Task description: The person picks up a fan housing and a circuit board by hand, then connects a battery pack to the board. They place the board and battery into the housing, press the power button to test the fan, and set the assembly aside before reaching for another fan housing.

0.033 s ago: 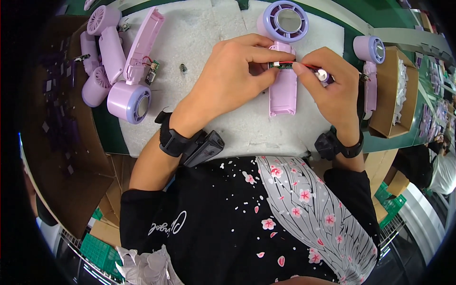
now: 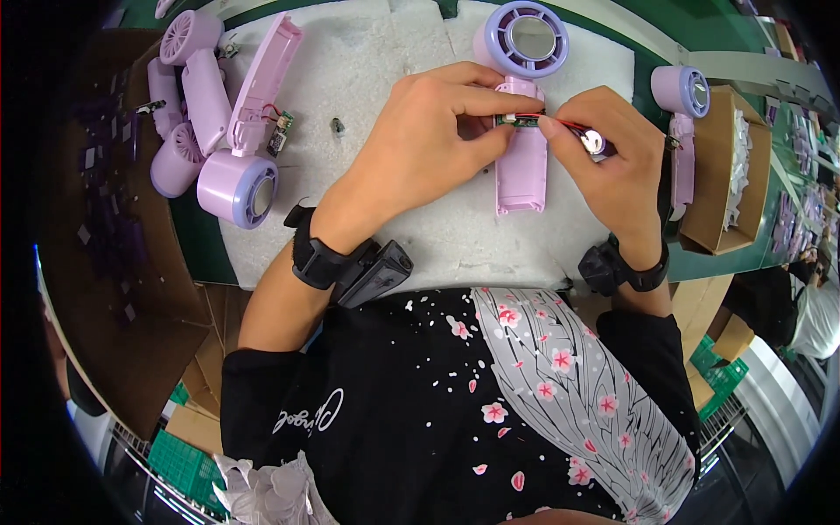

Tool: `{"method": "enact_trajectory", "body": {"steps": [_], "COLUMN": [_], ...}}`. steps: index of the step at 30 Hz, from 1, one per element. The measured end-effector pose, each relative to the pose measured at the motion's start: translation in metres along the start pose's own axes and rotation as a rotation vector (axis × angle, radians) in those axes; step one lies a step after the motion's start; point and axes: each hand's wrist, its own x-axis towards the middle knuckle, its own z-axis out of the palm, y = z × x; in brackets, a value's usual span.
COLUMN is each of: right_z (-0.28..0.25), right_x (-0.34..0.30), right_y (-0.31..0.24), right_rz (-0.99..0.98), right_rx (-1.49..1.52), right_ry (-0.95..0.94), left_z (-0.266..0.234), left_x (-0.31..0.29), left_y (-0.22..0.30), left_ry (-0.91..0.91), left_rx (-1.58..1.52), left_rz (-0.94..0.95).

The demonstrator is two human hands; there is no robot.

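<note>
Left hand pinching small green circuit board at top of open lilac fan handle shell, which is lying on white foam pad under round fan head. Right hand pressing fingertip on board, gripping small silver motor on red wires. Versus previous frame: nothing shifting, both grips unchanged. Board seating looking mid-way. Other lilac fan bodies piling at left, untouched.

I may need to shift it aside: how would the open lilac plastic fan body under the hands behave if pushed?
The open lilac plastic fan body looks like a hollow shell, so probably light and easily slid. The white foam pad beneath may grip it somewhat. Red wires run to the right hand, so pushing could tug them.
</note>
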Motion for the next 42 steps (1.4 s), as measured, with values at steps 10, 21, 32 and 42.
{"method": "enact_trajectory", "body": {"steps": [10,21,32,42], "right_z": [0.001,0.001,0.002,-0.002], "right_x": [-0.010,-0.013,-0.014,-0.012], "right_y": [-0.005,-0.008,-0.008,-0.008], "right_rz": [-0.004,0.049,0.048,0.024], "right_rx": [-0.097,-0.044,-0.058,-0.094], "right_ry": [-0.132,-0.177,-0.199,-0.247], "left_z": [0.001,-0.002,-0.003,-0.002], "left_x": [0.002,0.003,0.002,0.001], "left_y": [-0.005,-0.005,-0.001,-0.004], "left_ry": [0.037,-0.022,-0.032,-0.022], "left_rx": [-0.027,-0.069,-0.067,-0.127], "left_rz": [0.061,0.028,0.002,0.005]}}
